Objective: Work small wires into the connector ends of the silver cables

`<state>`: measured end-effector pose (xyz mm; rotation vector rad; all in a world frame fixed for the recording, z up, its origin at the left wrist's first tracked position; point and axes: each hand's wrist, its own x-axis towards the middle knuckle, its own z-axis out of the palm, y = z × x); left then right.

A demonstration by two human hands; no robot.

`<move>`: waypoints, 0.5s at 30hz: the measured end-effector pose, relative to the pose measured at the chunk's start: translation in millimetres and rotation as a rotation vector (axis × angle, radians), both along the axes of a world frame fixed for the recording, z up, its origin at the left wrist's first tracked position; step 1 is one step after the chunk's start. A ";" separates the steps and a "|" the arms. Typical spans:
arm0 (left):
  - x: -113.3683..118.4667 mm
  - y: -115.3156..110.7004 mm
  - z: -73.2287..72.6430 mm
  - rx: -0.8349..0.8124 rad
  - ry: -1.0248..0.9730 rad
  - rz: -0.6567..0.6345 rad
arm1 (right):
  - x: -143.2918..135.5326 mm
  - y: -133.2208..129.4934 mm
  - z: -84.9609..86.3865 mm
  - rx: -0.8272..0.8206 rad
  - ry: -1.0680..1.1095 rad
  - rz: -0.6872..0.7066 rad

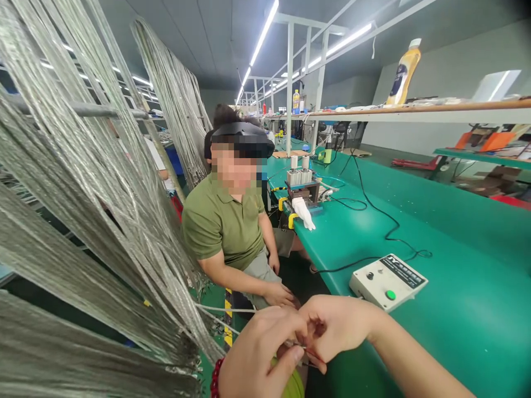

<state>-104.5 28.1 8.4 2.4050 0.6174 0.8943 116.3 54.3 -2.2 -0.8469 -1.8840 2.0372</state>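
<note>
My left hand [263,345], with a red bead bracelet [216,378] at the wrist, is closed in a pinch at the bottom centre. Two thin grey cables [226,310] run from the left into it. My right hand [338,326] meets it from the right, fingers curled and their tips pressed against my left fingers. Thin ends, which look like those of the cables, show between the fingertips; their exact shape is mostly hidden. Just behind my right wrist, a white control box [389,282] with a green button and a black knob lies on the green table [464,309].
Thick bundles of grey cables [103,193] hang from a rack on the left. A person in a green shirt [228,221] sits close ahead, hands low. A small press [302,185] with a white glove [302,213] stands at the table edge. A shelf [456,110] holds a bottle [404,72].
</note>
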 end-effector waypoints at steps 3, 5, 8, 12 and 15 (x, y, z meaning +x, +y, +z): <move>2.8 1.0 2.1 0.046 0.016 -0.012 | 6.2 2.6 5.3 0.063 -0.059 0.014; 5.3 0.9 4.8 0.059 0.029 -0.022 | 10.1 1.6 9.4 0.093 -0.117 0.019; 8.4 -0.9 9.6 0.079 0.048 -0.027 | 17.4 -6.7 20.2 0.136 -0.173 0.018; 6.9 0.6 8.9 0.112 0.033 -0.076 | 31.4 -9.6 29.9 0.149 -0.135 0.007; -2.3 1.0 3.9 0.136 -0.032 0.042 | 30.3 -4.2 11.4 0.127 -0.180 -0.043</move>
